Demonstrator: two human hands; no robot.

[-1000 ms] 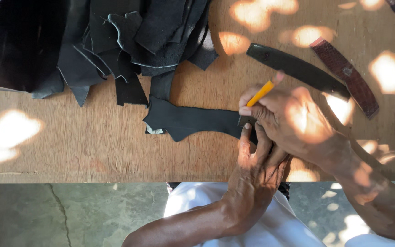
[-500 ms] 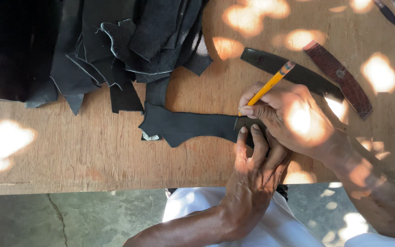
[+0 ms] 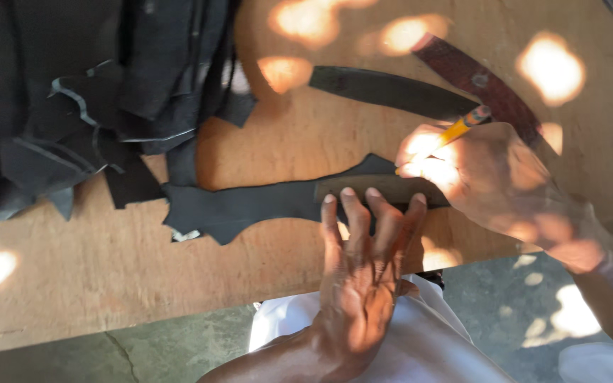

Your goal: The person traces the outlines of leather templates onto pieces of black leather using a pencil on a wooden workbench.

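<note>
Closest to the body, left hand (image 3: 360, 276) flat, fingers spread, pressing down a brownish strip (image 3: 384, 190) on top of a black cutout piece (image 3: 250, 207) lying on the wooden tabletop (image 3: 108, 269). Just right of that, right hand (image 3: 477, 174) with its grip pinched tight around a yellow pencil (image 3: 462, 128), tip down at the strip's edge. Further back, two long dark curved pieces (image 3: 391, 89), and way off left a heap of black scraps (image 3: 86, 92).
</note>
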